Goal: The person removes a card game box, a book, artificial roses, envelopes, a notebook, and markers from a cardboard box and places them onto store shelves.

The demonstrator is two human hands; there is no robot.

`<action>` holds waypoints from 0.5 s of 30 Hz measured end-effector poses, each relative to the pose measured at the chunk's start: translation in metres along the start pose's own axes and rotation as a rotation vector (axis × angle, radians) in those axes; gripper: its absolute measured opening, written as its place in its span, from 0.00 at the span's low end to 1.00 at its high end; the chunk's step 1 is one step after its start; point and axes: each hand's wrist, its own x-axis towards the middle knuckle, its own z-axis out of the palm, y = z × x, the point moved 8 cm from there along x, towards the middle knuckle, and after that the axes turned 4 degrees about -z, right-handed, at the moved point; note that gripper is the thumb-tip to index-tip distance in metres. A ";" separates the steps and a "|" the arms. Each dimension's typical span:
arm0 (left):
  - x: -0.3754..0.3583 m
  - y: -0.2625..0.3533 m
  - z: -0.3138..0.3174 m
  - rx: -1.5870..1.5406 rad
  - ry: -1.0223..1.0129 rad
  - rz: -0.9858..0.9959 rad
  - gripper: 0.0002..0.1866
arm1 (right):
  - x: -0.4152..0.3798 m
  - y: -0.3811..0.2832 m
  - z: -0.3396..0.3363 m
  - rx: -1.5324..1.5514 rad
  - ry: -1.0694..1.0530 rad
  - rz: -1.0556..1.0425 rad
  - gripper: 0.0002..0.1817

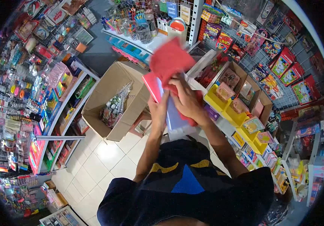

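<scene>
My left hand (158, 112) is closed on the left edge of a flat pink and pale-blue item (174, 119), which looks like folders or notebooks in clear plastic. Its exact kind is not plain. A red cloth (170, 60) is bunched in my right hand (187, 102), fingers wrapped round it over the item's face. The cloth's upper part flares out above both hands, blurred by motion. More red fabric shows beyond my right wrist. Both hands are close together in front of my chest.
An open cardboard box (94, 107) with wrapped small goods stands at left on the tiled floor (111, 154). Pens in jars fill a white shelf (158, 42) ahead. At right is a yellow display tray (235, 116). Racks of hanging goods (15, 113) line the left side.
</scene>
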 end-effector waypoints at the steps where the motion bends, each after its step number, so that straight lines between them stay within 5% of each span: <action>1: 0.005 0.001 -0.017 0.005 0.032 -0.029 0.18 | -0.001 -0.007 0.013 0.024 0.002 -0.027 0.17; 12: 0.002 -0.014 -0.103 -0.292 0.154 0.073 0.17 | -0.086 -0.026 0.048 0.110 -0.286 -0.119 0.16; 13: 0.006 -0.013 -0.111 -0.302 0.155 0.112 0.17 | -0.092 -0.017 0.041 0.203 -0.137 -0.011 0.11; 15: 0.019 -0.025 -0.143 -0.334 0.131 0.109 0.18 | -0.121 0.030 0.029 0.299 0.017 0.543 0.12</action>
